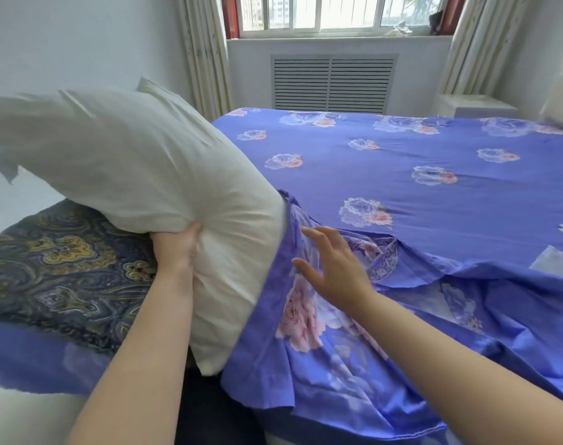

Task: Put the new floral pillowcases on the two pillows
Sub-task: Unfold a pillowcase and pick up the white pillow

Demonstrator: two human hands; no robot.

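Head view: left hand (177,248) grips pillow (129,165) beside floral pillowcase (306,316).

The fingers of the left hand (177,248) are sunk out of sight into the white pillow (139,175), so only the thumb and the back of the hand show. The pillow's far left corner is blurred. Its right end hides the mouth of the floral pillowcase (306,316), and whether that end sits inside the opening cannot be told. A second white pillow (562,101) is cut off by the right edge. The patterned dark cloth (65,268) runs under the pillow. Both forearms leave the bottom edge.
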